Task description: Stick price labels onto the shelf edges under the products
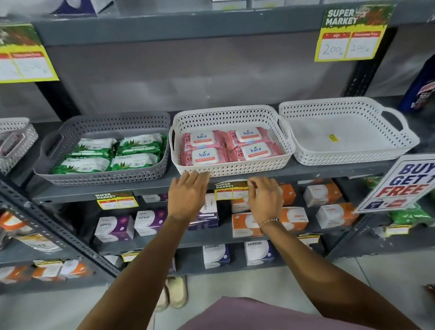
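Shelving is running across the view in grey steel. At left, a grey basket is holding green wipe packs, and a posted label is hanging on the shelf edge below it. The left hand is lying flat, fingers spread and gripping nothing, against the edge under the white basket of pink packs. Just beside it, the price label is sitting on the edge, with the right hand pinching its right end between narrowed fingertips. Further right, an empty white basket is sitting above a promotion sign.
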